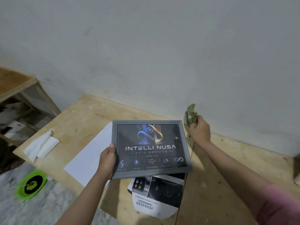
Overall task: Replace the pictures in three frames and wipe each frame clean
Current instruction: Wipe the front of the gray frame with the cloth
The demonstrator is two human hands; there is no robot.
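Observation:
A grey picture frame [151, 173] with a dark "INTELLI NUSA" poster behind its glass is held above the wooden table [90, 109]. My left hand [107, 159] grips its left edge, thumb on the front. My right hand [200, 129] is raised beyond the frame's upper right corner and clutches a crumpled green cloth [191, 115], clear of the frame. Below the frame lies a printed picture [158, 197] with "ADVANCED" on it. A white sheet [90, 158] lies to the frame's left.
Folded white paper [41, 146] lies near the table's left edge. A green round dish [30, 184] sits on the pale floor at lower left. A wooden shelf unit [19, 101] stands at the left. The grey wall [162, 54] rises right behind the table.

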